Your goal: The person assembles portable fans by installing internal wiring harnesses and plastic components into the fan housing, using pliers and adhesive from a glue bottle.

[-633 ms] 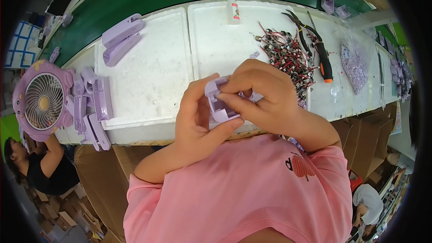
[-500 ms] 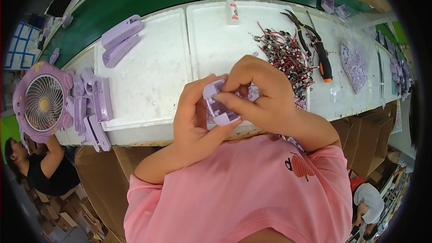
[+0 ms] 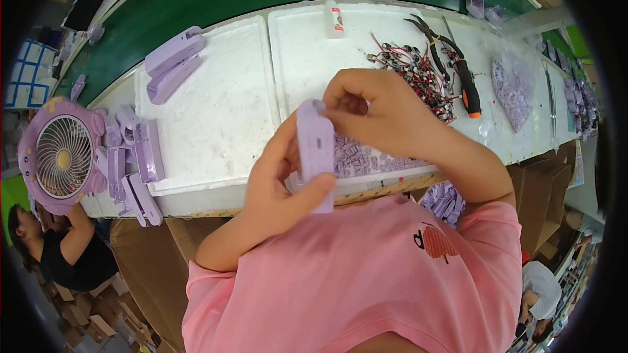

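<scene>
A light purple plastic housing [image 3: 316,150], long and narrow with a small slot in its face, stands upright in front of my chest. My left hand [image 3: 278,180] is closed around its lower part, thumb across the front. At its upper end my right hand [image 3: 369,108] has its fingers curled, with thumb and index finger closed on the edge; their tips are partly hidden. Below my right hand lies a heap of small purple plastic pieces [image 3: 366,159]. Just beyond it is a pile of small parts with red and black wires [image 3: 412,68].
Pliers [image 3: 437,46], a screwdriver [image 3: 468,88] and a bag of purple pieces [image 3: 512,95] lie to the right. A white bottle [image 3: 333,19] stands at the back. On the left are purple housings [image 3: 149,150] and a fan [image 3: 62,155]. Other people [image 3: 72,248] are nearby.
The housing has been turned from its open, hollow side to its outer face and now stands upright. My right thumb has come out of the hollow to the upper end.
</scene>
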### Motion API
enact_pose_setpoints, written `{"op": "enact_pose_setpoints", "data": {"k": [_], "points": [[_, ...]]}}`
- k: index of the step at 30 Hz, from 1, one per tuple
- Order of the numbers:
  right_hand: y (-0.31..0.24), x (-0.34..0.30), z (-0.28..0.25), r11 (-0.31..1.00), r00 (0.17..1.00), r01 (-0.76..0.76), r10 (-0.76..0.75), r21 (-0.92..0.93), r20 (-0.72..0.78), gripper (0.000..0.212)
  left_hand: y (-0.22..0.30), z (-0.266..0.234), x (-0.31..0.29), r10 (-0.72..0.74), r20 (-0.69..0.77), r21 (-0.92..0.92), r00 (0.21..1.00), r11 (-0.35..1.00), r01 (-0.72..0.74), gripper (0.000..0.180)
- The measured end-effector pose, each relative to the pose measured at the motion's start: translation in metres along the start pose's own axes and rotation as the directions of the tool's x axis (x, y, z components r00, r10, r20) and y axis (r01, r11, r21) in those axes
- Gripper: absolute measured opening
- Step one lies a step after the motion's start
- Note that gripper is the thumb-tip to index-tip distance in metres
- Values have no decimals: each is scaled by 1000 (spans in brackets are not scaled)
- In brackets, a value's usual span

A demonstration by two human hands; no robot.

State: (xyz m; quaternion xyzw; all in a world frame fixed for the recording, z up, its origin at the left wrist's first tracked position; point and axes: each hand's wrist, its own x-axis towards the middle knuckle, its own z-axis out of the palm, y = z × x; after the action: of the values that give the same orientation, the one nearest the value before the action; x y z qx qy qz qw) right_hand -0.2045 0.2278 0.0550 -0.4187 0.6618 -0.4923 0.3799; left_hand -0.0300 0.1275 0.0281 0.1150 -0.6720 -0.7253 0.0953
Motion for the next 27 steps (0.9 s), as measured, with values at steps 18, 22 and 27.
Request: {"op": "enact_pose_setpoints", "data": {"k": [18,22,27], "points": [[29,58,-47,654,805,258,-552,-711,-216,18,8,-19,-6,-339,-27,-543,940,794,271,58],[-11,12,-26,931,883,212,-313,-298,-349,21,15,-13,-3,-317,-45,-515,947,820,250,60],[-27,-17,-7,957,945,265,-232,122,-229,19,19,-12,-3,-305,27,-509,952,815,276,63]]}}
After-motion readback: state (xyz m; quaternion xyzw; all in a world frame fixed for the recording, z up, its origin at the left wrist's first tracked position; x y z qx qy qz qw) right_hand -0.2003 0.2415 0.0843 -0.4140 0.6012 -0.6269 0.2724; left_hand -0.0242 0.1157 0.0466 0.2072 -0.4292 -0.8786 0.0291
